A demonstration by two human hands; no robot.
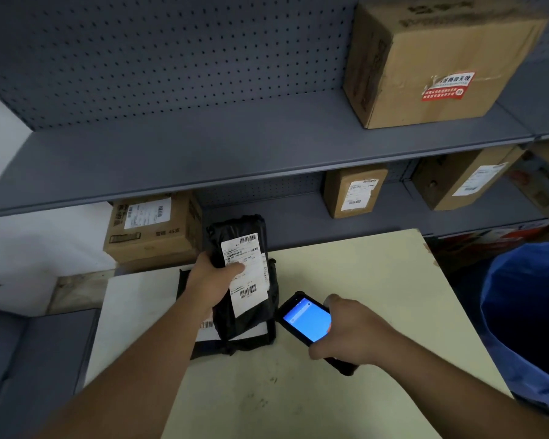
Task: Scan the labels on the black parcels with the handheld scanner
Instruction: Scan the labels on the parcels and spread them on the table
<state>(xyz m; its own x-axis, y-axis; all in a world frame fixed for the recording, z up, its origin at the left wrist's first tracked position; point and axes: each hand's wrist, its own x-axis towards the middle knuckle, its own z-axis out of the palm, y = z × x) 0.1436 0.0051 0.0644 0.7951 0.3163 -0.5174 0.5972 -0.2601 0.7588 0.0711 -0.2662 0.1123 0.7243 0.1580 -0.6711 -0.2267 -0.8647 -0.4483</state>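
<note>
**Line the scanner up on the lifted parcel's barcode**

The parcel (238, 274) you are scanning is in your left hand (211, 280), held above the table (362, 280) with its white label (246, 270) facing you. Your fingers wrap the left edge and your thumb lies across the middle of the label, between the upper barcode and the lower one. Both codes look clear of the thumb; keep it that way.

Your right hand (351, 332) is closed round the scanner (309, 323), screen lit blue, its top end just beside the parcel's lower right edge. From here the scanner's nose seems to point past the label rather than at it. Tilt the parcel's face towards the nose, or draw the scanner back a little, so one whole barcode sits square in front of it. The wrap is soft and glossy, so pull the label flat to avoid creases and glare.

More black parcels (260, 331) lie on the table under the held one, at least one showing a barcode.
</note>
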